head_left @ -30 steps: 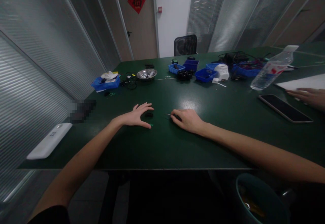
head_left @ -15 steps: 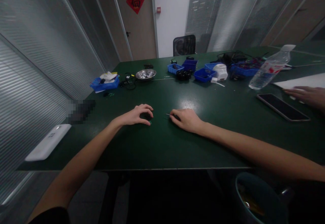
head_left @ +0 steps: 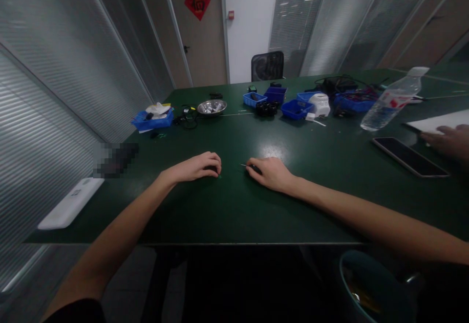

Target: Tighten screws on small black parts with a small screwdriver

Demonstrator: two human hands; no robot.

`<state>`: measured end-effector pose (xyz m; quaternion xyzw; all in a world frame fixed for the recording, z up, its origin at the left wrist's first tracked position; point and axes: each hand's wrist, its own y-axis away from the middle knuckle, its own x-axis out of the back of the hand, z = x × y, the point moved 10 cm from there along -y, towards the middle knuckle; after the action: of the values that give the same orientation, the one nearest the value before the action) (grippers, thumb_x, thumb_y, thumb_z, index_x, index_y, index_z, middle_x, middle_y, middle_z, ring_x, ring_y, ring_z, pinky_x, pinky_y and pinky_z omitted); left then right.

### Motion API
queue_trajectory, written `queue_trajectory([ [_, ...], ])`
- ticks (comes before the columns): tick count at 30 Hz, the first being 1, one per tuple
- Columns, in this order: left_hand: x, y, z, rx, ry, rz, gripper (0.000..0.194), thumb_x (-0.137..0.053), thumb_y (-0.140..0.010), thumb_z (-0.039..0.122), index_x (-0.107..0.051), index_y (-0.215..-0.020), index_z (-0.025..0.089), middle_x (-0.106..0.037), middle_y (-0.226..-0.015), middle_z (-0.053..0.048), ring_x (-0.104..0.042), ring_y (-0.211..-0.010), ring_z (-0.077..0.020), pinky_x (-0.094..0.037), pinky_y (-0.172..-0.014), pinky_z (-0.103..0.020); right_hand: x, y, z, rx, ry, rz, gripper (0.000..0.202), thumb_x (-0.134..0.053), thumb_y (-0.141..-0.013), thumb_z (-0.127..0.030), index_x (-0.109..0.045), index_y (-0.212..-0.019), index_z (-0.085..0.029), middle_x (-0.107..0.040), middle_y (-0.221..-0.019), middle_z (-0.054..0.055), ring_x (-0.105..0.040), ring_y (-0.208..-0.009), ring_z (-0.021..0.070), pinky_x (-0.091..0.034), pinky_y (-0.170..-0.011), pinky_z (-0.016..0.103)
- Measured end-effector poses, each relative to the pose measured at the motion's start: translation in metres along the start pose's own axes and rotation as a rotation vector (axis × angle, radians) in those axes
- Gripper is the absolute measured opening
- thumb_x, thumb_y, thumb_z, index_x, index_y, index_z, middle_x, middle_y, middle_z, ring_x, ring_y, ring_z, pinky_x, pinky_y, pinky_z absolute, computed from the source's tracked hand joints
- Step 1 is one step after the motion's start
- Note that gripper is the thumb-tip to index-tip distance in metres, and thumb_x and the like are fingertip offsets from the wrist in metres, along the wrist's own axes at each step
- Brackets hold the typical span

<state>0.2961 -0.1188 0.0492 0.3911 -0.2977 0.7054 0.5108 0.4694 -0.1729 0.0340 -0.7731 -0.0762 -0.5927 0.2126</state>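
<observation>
My left hand [head_left: 200, 167] rests on the dark green table [head_left: 234, 215], left of the middle, its thumb and fingertips drawn together. A tiny green piece [head_left: 220, 177] lies at those fingertips; whether they grip it is too small to tell. Across a short gap, my right hand [head_left: 269, 172] lies on the table with thumb and forefinger pinched on a thin metal pin [head_left: 243, 165], which points left toward my left hand.
A bottle [head_left: 394, 100], a phone [head_left: 409, 157] and another person's hand [head_left: 449, 139] are at the right. Farther back stand a metal bowl [head_left: 211, 108] and blue trays [head_left: 296, 110]. A white case [head_left: 71, 203] lies at the left edge.
The thumb and fingers of my left hand have closed together beside the green piece. My right hand keeps its pinch. The other person's hand has shifted on the paper.
</observation>
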Motion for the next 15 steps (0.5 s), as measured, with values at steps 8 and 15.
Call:
queue_trajectory([
  [8, 0.044, 0.036, -0.102, 0.181, -0.148, 0.238, 0.029, -0.053, -0.104, 0.047, -0.069, -0.109, 0.023, -0.064, -0.124, -0.009, -0.057, -0.117, -0.0259, -0.044, -0.106, -0.041, 0.000, 0.000, 0.000, 0.013, -0.014, -0.005, 0.032, -0.046, -0.109, -0.042, -0.069, -0.118, -0.022, -0.077, -0.096, 0.005, -0.066, -0.074, 0.0183, -0.035, -0.065, 0.030],
  [15, 0.105, 0.141, -0.240, 0.675, -0.303, 0.568, 0.029, -0.063, -0.092, 0.048, -0.071, -0.094, 0.019, -0.070, -0.107, -0.012, -0.063, -0.102, -0.0287, -0.048, -0.096, -0.040, 0.002, 0.000, -0.001, 0.012, 0.002, 0.005, 0.031, -0.046, -0.109, -0.041, -0.069, -0.116, -0.022, -0.077, -0.097, 0.005, -0.066, -0.075, 0.0189, -0.035, -0.064, 0.030],
])
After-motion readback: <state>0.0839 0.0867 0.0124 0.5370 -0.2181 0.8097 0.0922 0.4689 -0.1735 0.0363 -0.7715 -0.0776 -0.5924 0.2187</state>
